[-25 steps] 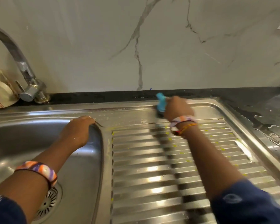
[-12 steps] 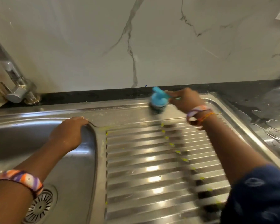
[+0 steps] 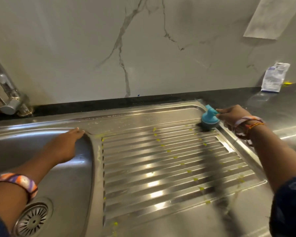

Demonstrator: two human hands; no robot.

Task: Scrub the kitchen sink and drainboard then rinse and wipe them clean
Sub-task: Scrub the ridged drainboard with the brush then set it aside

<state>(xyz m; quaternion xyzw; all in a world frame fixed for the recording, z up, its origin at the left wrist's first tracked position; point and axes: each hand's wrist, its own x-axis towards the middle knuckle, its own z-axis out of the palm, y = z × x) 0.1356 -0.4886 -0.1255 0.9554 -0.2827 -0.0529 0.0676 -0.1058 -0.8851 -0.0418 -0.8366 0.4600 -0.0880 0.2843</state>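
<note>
While we look down at the steel unit, the nearest thing is the round drain (image 3: 32, 219) in the bottom of the sink (image 3: 72, 182), at the lower left. Our left forearm crosses over the basin and wears a striped band (image 3: 22, 183) of orange, purple and white. Our left hand (image 3: 65, 146) lies with straight fingers on the rim of the sink, at the corner where the basin meets the drainboard (image 3: 161, 168); it holds nothing. The drainboard is ribbed and shiny, and small yellow-green spots (image 3: 195, 179) lie in lines across its ribs. Farther, at the far right corner of the drainboard, the brush (image 3: 209, 119) stands with its dark bristles on the steel and its blue knob on top. Our right hand (image 3: 232, 115) holds the blue knob from the right side with curled fingers, and bands are on this wrist too. Behind the sink runs a black counter (image 3: 92, 105). The tap (image 3: 7, 94) stands at the far left, and a small white packet (image 3: 273, 77) leans on the marble wall (image 3: 75, 48) at the far right.
</note>
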